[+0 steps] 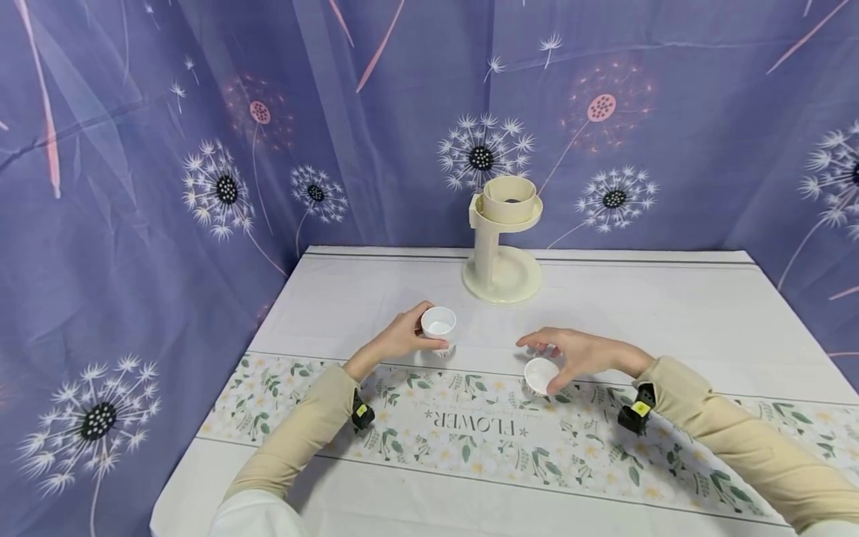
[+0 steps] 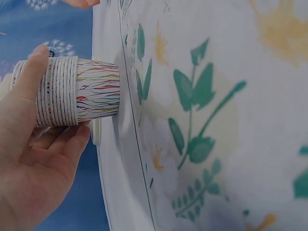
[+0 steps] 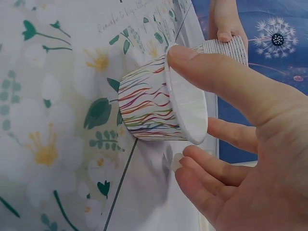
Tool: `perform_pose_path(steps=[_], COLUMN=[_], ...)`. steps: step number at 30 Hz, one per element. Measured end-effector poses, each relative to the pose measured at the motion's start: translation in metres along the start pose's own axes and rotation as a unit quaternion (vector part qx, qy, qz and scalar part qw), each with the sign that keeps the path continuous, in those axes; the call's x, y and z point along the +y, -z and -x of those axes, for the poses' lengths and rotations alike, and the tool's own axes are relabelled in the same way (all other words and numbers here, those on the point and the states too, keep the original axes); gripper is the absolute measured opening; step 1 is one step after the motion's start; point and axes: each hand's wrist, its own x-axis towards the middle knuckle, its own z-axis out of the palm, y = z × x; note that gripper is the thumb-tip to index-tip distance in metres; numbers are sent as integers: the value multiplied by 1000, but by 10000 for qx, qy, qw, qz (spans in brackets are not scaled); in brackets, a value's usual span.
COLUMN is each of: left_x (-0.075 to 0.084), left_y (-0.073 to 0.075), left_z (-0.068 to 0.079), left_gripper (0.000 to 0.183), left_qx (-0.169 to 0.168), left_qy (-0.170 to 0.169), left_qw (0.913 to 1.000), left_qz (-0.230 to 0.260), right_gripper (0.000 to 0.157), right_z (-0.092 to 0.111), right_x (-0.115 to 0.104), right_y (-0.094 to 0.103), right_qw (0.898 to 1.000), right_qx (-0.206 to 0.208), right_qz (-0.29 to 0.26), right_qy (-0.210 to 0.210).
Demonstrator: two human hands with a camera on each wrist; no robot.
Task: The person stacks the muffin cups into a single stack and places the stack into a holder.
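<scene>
My left hand (image 1: 401, 334) grips a stack of white paper cups (image 2: 97, 91) with colourful wavy lines, near the table's middle. The stack stands upright with its thumb on one side and fingers on the other. A single paper cup (image 1: 540, 377) of the same pattern is under my right hand (image 1: 582, 352), on the floral band. The right thumb lies at that cup's rim, while the other fingers are spread apart from its wall. In the right wrist view, the single cup (image 3: 150, 103) shows its white inside.
A cream stand (image 1: 486, 253) with a round base and a ring-shaped holder on top stands at the back of the table. The white tablecloth (image 1: 644, 306) has a floral strip across it. Blue dandelion curtains (image 1: 403, 149) hang behind and at the sides.
</scene>
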Motion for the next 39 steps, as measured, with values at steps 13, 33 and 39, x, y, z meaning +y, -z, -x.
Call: perform_pose_path(steps=[13, 33, 39], left_x=[29, 18, -5], left_y=[5, 3, 1], left_z=[13, 9, -1], left_gripper=[58, 58, 58], left_qx=[-148, -48, 75], left_qy=[56, -128, -172], left_qw=[9998, 9996, 9995], left_qz=[-131, -256, -266], right_gripper=[78, 50, 51], right_z=[2, -8, -14], right_x=[-2, 0, -1], right_y=[0, -2, -3], right_qw=[9995, 9993, 9981], right_qx=[-230, 124, 384], right_qz=[22, 279, 423], right_qy=[-212, 199, 236])
